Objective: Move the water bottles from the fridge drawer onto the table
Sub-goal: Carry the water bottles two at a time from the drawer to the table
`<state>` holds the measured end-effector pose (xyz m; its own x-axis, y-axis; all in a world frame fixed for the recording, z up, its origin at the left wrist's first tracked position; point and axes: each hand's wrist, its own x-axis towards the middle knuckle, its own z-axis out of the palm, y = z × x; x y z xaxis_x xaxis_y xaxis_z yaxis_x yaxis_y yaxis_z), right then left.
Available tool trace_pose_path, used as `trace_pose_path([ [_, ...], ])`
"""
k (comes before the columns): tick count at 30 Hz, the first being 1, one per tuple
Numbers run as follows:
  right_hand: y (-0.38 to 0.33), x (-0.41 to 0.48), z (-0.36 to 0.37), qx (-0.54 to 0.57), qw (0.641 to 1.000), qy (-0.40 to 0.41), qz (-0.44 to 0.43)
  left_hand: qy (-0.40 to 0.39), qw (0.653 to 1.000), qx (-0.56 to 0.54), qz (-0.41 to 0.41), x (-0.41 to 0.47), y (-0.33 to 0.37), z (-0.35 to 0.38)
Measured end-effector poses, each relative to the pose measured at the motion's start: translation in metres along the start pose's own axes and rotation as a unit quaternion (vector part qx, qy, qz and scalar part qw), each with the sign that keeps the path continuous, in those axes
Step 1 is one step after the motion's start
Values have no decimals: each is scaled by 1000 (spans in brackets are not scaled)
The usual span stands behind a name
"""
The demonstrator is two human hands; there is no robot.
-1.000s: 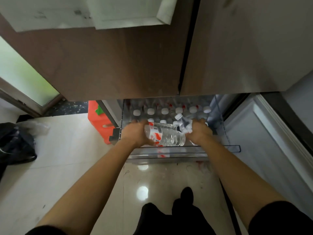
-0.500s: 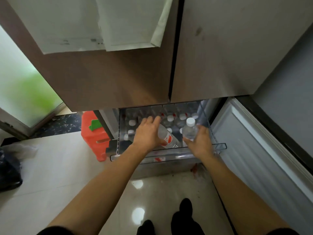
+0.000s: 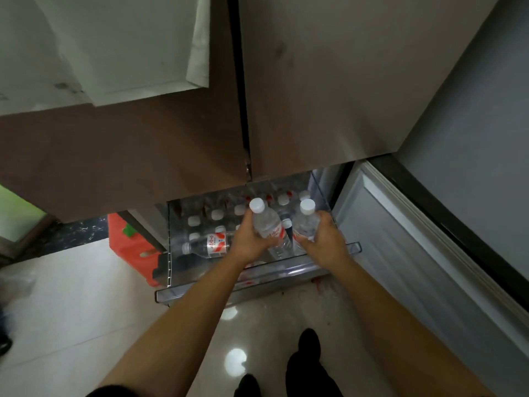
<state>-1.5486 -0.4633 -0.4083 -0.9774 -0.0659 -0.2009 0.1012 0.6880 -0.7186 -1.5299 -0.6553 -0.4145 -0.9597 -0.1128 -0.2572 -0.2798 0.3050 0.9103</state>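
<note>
From the head view, the fridge doors (image 3: 329, 81) are overhanging and hiding the back of the fridge drawer (image 3: 257, 282), where only white caps of the standing water bottles (image 3: 217, 214) are showing. One bottle (image 3: 207, 246) is lying on its side at the drawer's left. The left hand (image 3: 247, 243) is wrapping its grip around a labelled bottle (image 3: 269, 224); the right hand (image 3: 325, 242) is clasping another bottle (image 3: 306, 222), both above the drawer's front rim. Tiled floor (image 3: 71, 310) is lying open to the left.
</note>
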Motion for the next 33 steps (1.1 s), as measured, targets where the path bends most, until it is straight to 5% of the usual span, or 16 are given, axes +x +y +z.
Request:
trace_pose_path([
  [9,-14,-7,2,-46,998,-32,-39,48,999,-11,9,-9,-1,8],
  [21,-46,-51,17,136,980,43,-139,140,982,-76,104,-75,9,-44],
  [27,-88,-64,32,141,962,-22,-232,261,953,-106,115,-134,29,-81],
  [33,-133,-107,46,217,914,-125,-318,465,868,-118,127,-234,53,-97],
])
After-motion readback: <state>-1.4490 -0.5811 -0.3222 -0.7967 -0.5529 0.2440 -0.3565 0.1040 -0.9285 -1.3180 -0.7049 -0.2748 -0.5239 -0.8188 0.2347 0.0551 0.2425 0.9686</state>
